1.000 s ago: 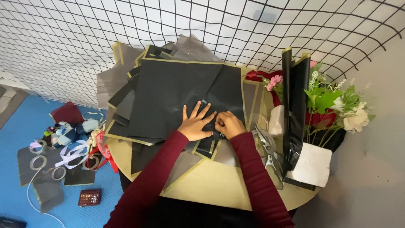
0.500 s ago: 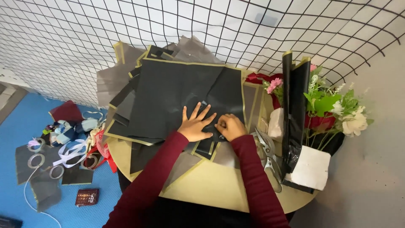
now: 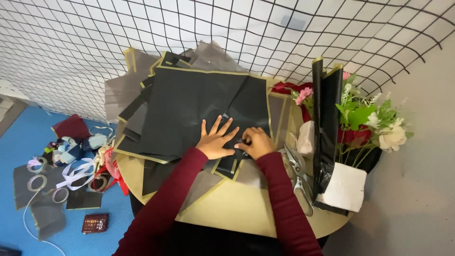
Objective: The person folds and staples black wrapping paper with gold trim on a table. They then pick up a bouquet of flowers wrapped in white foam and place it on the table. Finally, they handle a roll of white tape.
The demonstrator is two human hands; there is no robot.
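Left hand [image 3: 215, 141] flat, fingers spread, pressing on black sheet [image 3: 189, 109] w/ gold edge, on round table [image 3: 246, 208]. Right hand [image 3: 256, 142] curled, grip pinched on small fold of the sheet just beside left hand; exact hold hard to tell. Scissors [image 3: 298, 173] near right, flowers [image 3: 365, 118] at table edge. Better to keep left palm firm so paper does not slide, run crease slowly w/ fingertips, keep gold edges aligned, keep sleeve off loose sheets below.
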